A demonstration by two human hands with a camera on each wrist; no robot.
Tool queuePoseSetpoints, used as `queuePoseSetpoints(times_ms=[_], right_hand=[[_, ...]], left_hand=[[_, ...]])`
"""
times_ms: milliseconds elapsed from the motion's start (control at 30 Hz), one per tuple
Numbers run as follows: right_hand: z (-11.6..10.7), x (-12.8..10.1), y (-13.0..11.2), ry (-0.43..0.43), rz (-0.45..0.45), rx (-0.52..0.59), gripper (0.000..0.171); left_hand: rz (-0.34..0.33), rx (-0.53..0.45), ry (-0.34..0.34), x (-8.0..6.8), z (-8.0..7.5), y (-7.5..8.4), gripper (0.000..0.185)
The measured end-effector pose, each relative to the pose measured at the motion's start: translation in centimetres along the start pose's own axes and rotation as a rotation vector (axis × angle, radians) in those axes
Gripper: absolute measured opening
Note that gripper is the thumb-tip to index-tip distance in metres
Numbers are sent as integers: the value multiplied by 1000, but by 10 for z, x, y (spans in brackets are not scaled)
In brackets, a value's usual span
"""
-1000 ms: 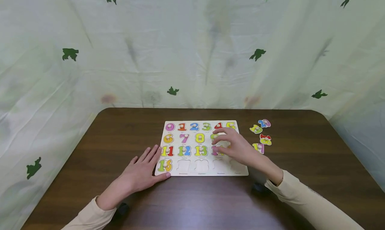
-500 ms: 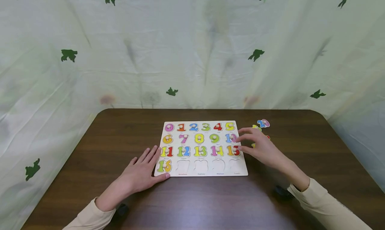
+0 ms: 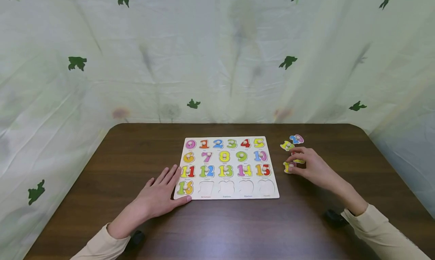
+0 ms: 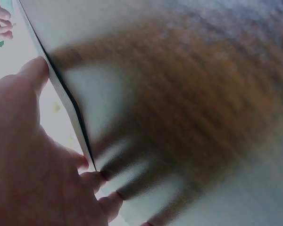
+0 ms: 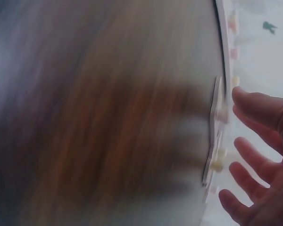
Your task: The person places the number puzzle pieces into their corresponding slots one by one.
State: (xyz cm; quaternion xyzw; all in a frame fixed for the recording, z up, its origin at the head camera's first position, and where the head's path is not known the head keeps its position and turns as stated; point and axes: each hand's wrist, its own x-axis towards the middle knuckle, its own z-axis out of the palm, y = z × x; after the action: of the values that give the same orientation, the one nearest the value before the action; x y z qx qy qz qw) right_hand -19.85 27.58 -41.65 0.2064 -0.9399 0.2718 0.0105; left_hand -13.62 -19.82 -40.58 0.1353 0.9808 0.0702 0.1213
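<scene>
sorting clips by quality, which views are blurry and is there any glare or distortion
Head view: sharp, evenly lit, slight wide-angle bend at the edges; the board, left hand and right hand are clear, with soft sheen on the table. Left wrist view: table heavily blurred, only the hand and board edge readable. Right wrist view: smeared throughout, fingers soft.

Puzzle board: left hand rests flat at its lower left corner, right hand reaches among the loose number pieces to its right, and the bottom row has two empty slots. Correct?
Not quite. The head view shows four empty slots in the bottom row of the puzzle board, after the 16, not two. The left hand does rest flat at the lower left corner, and the right hand is among the loose number pieces to the right.
</scene>
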Motion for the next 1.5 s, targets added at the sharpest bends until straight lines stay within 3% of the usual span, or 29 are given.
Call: queuePoseSetpoints(times_ms=[433, 700, 1033, 1500], right_hand=[[-5, 1, 4, -10, 10, -37, 8], [-4, 5, -13, 10, 28, 1, 8], [13, 19, -44, 2, -102, 84, 12], [57, 42, -114, -94, -273, 152, 9]], left_hand=[[-6, -5, -4, 0, 0, 0, 106], [0, -4, 19, 3, 7, -5, 107], [-3, -2, 12, 3, 7, -5, 109], [-8, -4, -1, -1, 0, 0, 104]])
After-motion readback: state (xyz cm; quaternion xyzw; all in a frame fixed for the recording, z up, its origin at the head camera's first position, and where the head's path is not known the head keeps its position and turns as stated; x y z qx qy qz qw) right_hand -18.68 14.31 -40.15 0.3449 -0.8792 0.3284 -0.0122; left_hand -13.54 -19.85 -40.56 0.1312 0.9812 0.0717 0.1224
